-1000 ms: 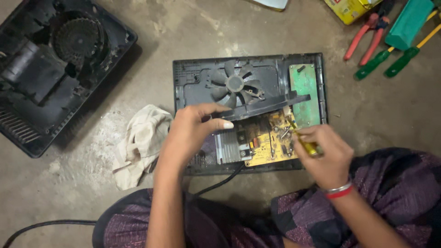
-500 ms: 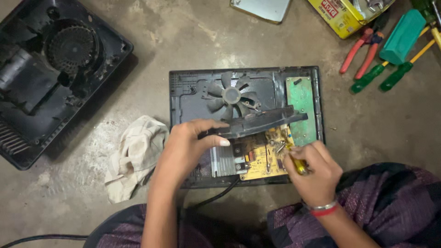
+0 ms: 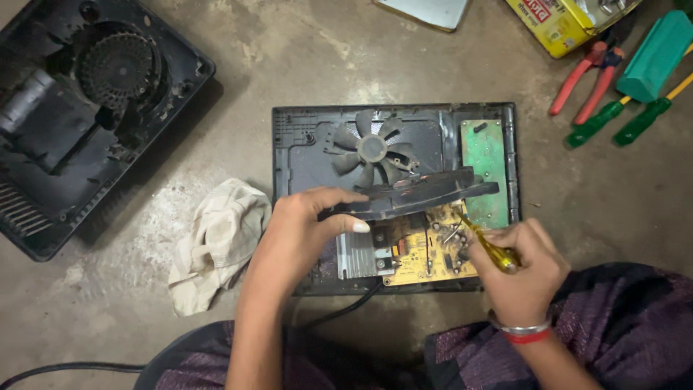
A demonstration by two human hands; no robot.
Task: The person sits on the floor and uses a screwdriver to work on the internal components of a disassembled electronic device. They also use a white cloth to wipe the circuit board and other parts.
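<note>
An opened black appliance base [image 3: 289, 137] lies on the floor with a grey fan [image 3: 373, 149], a green circuit board [image 3: 485, 167] and a yellow circuit board [image 3: 426, 253] inside. My left hand [image 3: 303, 235] grips a flat black round part [image 3: 411, 198], lifted on edge above the yellow board. My right hand [image 3: 523, 267] holds a yellow-handled screwdriver [image 3: 491, 249], its tip pointing down at the yellow board. A silver heat sink [image 3: 356, 254] sits just under my left thumb.
A second black housing [image 3: 86, 108] lies at the upper left. A crumpled cloth [image 3: 216, 242] rests left of the base. Red pliers [image 3: 588, 76], green-handled screwdrivers [image 3: 613, 119], a teal case [image 3: 653, 54] and a yellow box [image 3: 552, 25] lie at the upper right. A black cable [image 3: 72, 370] runs along the bottom.
The view has drifted, so the base sits lower in frame. My left hand keeps the black part lifted; my right hand has shifted slightly with the screwdriver over the yellow board.
</note>
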